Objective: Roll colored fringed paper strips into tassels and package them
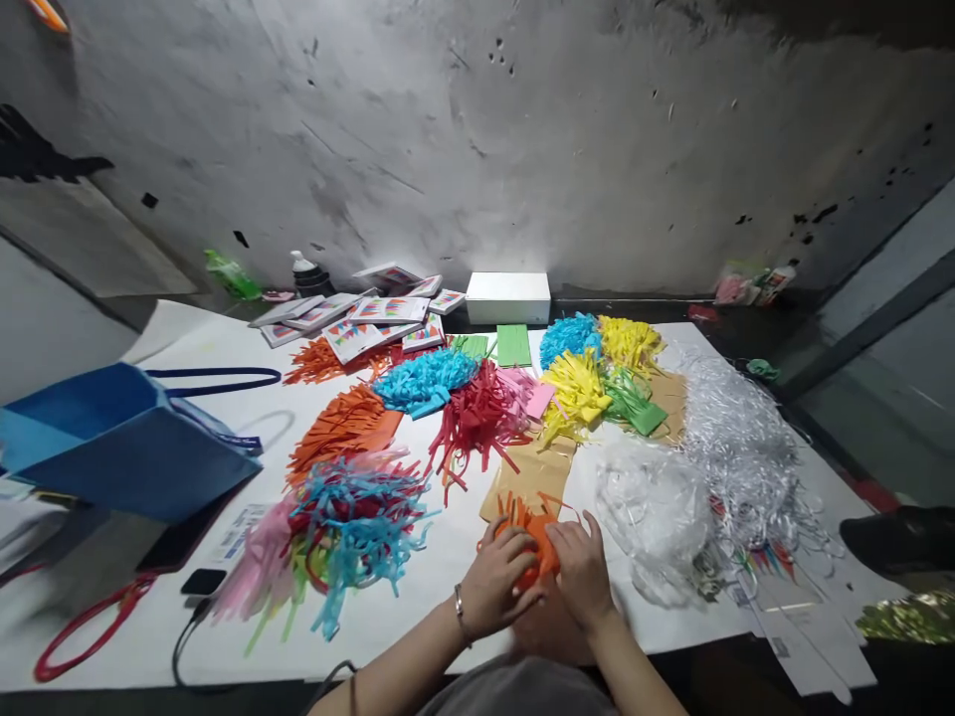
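A bundle of orange fringed tissue paper (pixel 538 527) lies between my hands near the front of the table, its strips pointing away from me. My left hand (pixel 505 579), with a bracelet at the wrist, curls its fingers over the left side of the bundle. On the right side, my right hand (pixel 582 569) grips the paper with bent fingers; its thumb is partly hidden. Just beyond lies a brown paper sheet (pixel 531 475). Farther back are red fringe (pixel 481 413), blue fringe (pixel 425 380) and yellow fringe (pixel 574 388).
To the left stand a blue bag (pixel 126 438) and a multicoloured tassel pile (pixel 358 527). Flat printed packs (pixel 380 310) and a white box (pixel 508 298) sit at the back. Clear plastic bags (pixel 657 517) and silvery shredded strips (pixel 735 438) cover the right side.
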